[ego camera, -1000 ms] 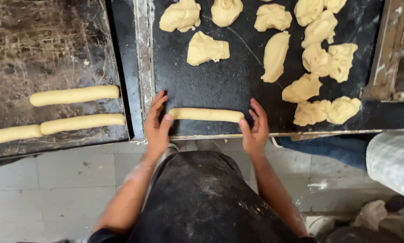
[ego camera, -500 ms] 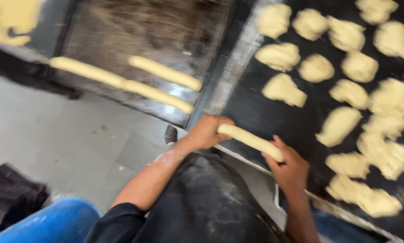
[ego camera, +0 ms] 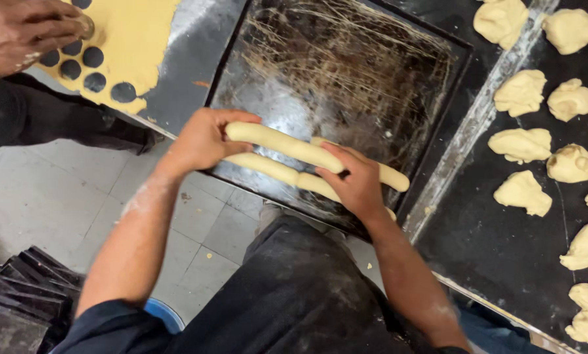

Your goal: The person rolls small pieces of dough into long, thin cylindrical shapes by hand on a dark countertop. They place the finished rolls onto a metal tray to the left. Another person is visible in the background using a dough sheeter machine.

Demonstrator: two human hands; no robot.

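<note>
Your left hand [ego camera: 202,141] and right hand [ego camera: 356,180] each clamp one end of a smooth, pale dough roll [ego camera: 284,145], held over a scratched, greasy dark tray [ego camera: 346,72]. Two similar rolls [ego camera: 268,168] lie beneath it on the tray. Lumpy dough pieces [ego camera: 522,145] dot the dark desk [ego camera: 484,242] right.

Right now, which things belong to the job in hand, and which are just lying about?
In hand: dough roll, left hand, right hand, baking tray, rolls on it.
Lying about: dough lumps, cut dough sheet, another person's hand.
</note>
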